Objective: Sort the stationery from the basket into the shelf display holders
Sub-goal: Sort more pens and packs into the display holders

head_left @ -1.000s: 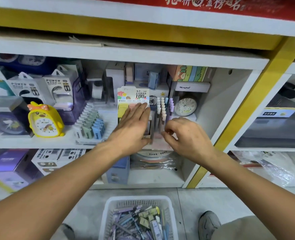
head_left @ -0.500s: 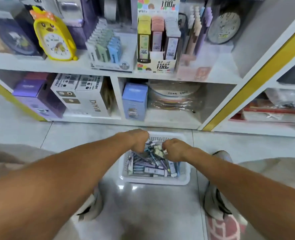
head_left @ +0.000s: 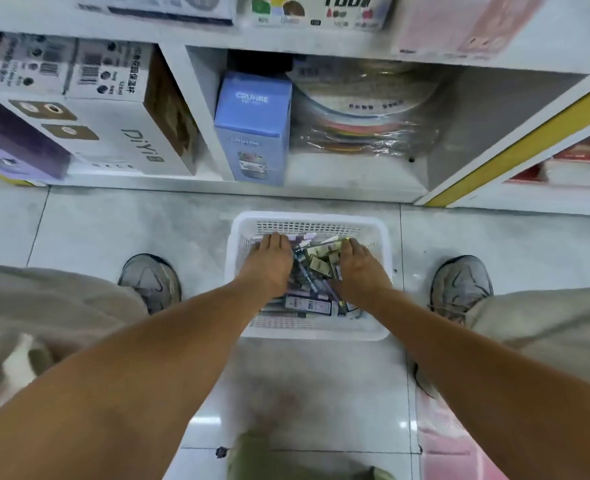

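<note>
Reaching down into the basket (head_left: 307,221), sitting on the floor (head_left: 148,220) just in front of the shelf (head_left: 355,192). Left hand (head_left: 269,265) lying palm-down on the stationery (head_left: 309,303) at the basket's left side, fingers fairly straight, reaching toward the far wall. Right hand (head_left: 359,268) lying on the pile at the basket's right side, fingertips hidden among small packs; cannot tell whether holding anything. Pile showing between the hands and toward the near rim. Shoes (head_left: 151,280) standing apart from the basket on either side, leaving bare floor all round. Blue box (head_left: 252,129) standing on the shelf beyond the basket.
</note>
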